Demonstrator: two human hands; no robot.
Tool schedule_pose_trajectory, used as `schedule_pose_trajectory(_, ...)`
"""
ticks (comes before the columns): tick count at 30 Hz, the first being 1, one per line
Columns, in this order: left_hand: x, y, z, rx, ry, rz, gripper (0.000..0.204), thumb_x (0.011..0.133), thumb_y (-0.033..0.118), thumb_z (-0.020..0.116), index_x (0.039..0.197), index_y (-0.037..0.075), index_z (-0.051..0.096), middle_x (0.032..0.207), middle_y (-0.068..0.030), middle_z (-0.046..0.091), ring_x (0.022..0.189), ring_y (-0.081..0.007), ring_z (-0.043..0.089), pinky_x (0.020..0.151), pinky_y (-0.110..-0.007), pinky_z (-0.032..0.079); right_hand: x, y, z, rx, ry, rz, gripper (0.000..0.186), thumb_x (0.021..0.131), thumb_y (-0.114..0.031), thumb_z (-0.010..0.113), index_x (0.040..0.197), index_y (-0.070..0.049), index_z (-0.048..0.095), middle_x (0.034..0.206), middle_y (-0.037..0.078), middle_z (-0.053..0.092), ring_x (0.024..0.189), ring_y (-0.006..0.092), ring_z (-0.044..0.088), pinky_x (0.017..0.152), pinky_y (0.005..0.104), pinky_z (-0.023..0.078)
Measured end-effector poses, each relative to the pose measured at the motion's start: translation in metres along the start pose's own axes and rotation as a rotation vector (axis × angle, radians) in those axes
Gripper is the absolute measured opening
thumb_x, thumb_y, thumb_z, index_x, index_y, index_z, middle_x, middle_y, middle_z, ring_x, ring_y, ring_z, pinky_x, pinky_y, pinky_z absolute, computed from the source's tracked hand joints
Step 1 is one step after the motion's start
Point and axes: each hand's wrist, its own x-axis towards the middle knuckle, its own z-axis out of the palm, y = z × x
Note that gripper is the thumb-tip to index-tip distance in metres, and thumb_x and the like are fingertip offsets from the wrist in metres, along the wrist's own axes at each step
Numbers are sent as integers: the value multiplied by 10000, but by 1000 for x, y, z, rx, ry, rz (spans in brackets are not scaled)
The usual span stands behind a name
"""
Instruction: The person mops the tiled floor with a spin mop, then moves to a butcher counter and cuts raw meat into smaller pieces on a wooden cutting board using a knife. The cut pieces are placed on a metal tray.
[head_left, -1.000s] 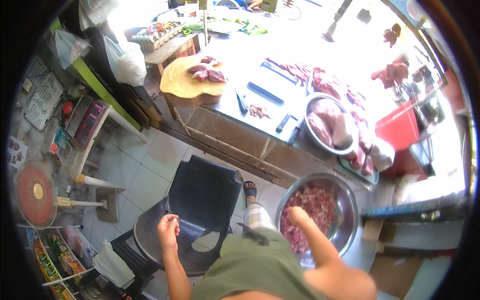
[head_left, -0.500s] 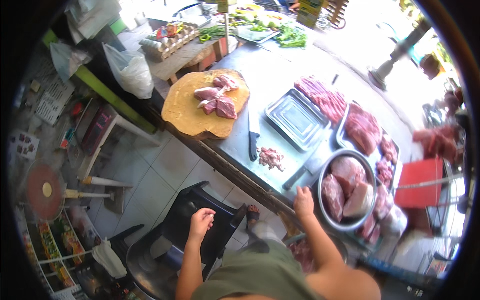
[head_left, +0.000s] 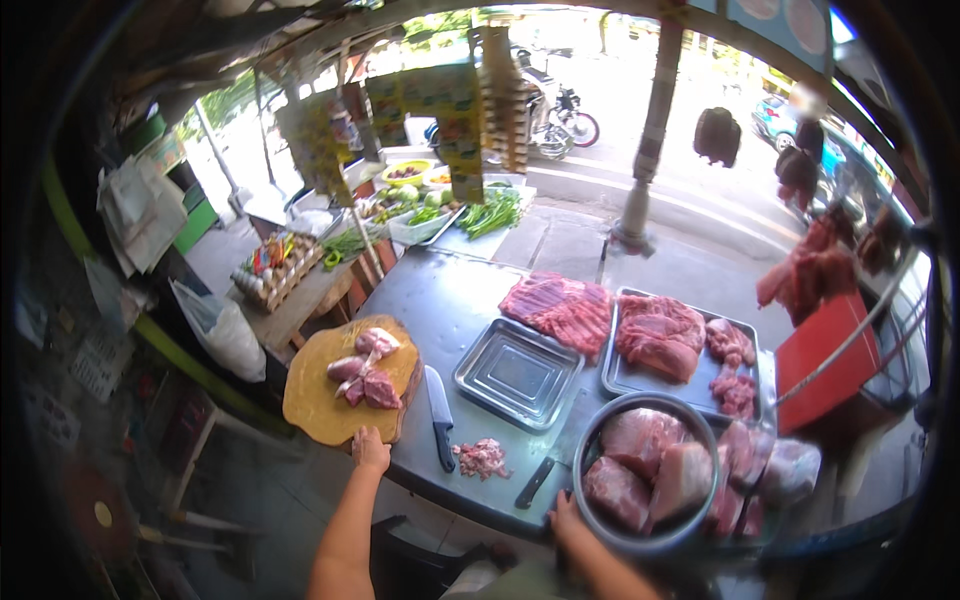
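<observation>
My left hand (head_left: 371, 451) is at the near edge of a thick wooden chopping board (head_left: 312, 398), its fingers bent together; anything between them is too small to make out. Several chunks of raw meat (head_left: 366, 372) lie on the board. My right hand (head_left: 566, 515) rests at the table's front edge, against a metal bowl (head_left: 590, 517) holding large meat pieces (head_left: 640, 443); its fingers are partly hidden and blurred. Just beyond this hand lies a black-handled blade (head_left: 535, 484). A large knife (head_left: 440, 420) lies beside the board, near a small heap of meat scraps (head_left: 482, 458).
On the metal table (head_left: 425, 290) sit a shallow steel tray (head_left: 520, 372), a slab of ribbed meat (head_left: 557, 310) and a second tray (head_left: 612, 378) with meat. Meat hangs above a red box (head_left: 825, 350) at right. Eggs (head_left: 272, 265) and greens (head_left: 493, 213) stand farther back.
The view has tilted up, showing more of the street. My left hand has moved from over the dark chair to the board's edge. My right hand stays by the bowl.
</observation>
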Motion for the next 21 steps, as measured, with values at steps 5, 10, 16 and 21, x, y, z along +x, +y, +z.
schedule_pose_trajectory(5, 31, 3, 8, 196, -166, 2, 779, 868, 340, 742, 1514, 93, 384, 1508, -198, 412, 1442, -345, 337, 1192, -466, 276, -17, 28, 13, 562, 81, -34, 660, 948, -129, 540, 1534, -15, 260, 1564, 314, 255, 1455, 479, 241, 1208, 479, 219)
schedule_pose_trajectory(10, 46, -4, 12, 264, -325, 126, 820, 841, 329, 772, 1496, 32, 378, 1492, -225, 418, 1406, -357, 386, 1157, -447, 345, -58, 13, -23, 191, -92, 364, 607, 1030, -318, 283, 1565, -37, 234, 1632, 211, 191, 1510, 367, 185, 1243, 420, 155)
schedule_pose_trajectory(16, 72, -5, 27, 223, -364, 209, 624, 786, 231, 769, 1290, -55, 539, 1284, -295, 568, 1224, -421, 544, 1048, -465, 452, -52, -8, -36, 328, -65, 596, 606, 1045, -350, 203, 1567, -44, 235, 1651, 184, 154, 1516, 360, 175, 1250, 460, 131)
schedule_pose_trajectory(21, 57, -7, 39, 305, -188, 166, 471, 856, 129, 632, 1278, -57, 539, 1313, -277, 546, 1241, -407, 521, 1063, -449, 431, -48, 9, -16, -7, -163, 363, 731, 934, -176, 610, 1534, 24, 244, 1587, 280, 244, 1472, 428, 242, 1202, 437, 265)
